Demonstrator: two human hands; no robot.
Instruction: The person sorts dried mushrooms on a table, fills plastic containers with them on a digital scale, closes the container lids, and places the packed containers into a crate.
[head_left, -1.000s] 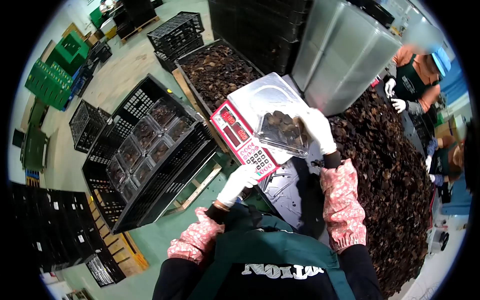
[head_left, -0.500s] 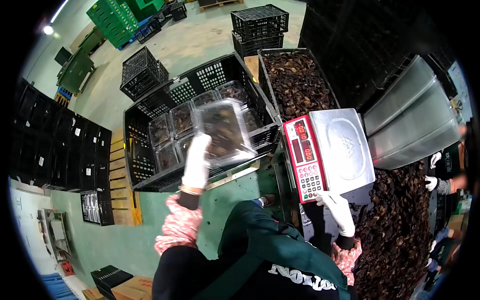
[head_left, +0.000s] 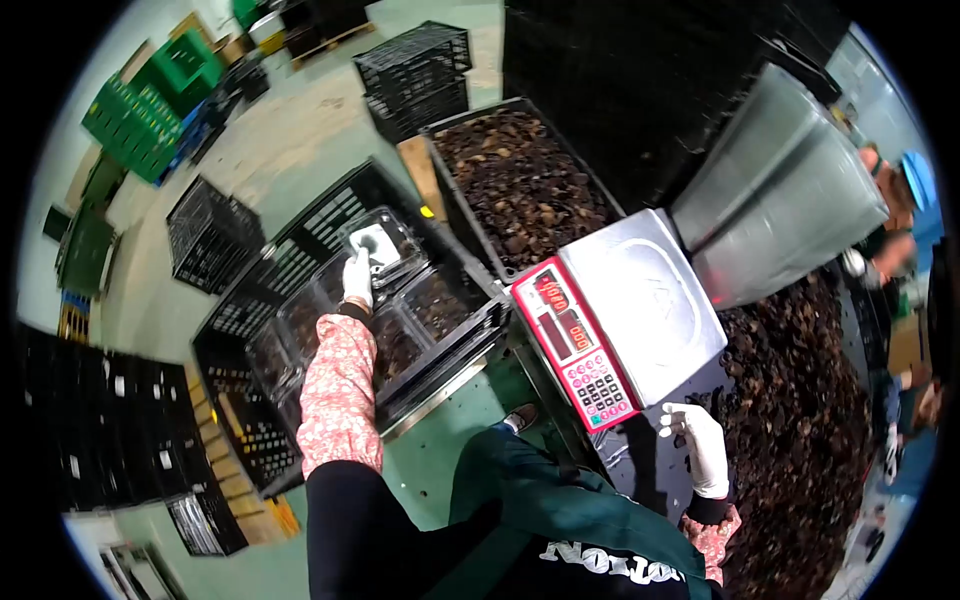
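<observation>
Left grip is down inside the black crate, fingers at the edge of a clear plastic container near the crate's far corner; whether I clasp it or have let go, I cannot tell. Half a second ago I was carrying a filled container above the crate's near side, so I judge this to be that one, now come to its place beside the other filled containers. Right grip has drawn back from the keypad, fingers loosely curled around nothing, over the tabletop just off the near edge of the digital scale. A second ago a container was over that scale; I take its weighing to be over. Dark flaky pieces heap along the tabletop's right side.
</observation>
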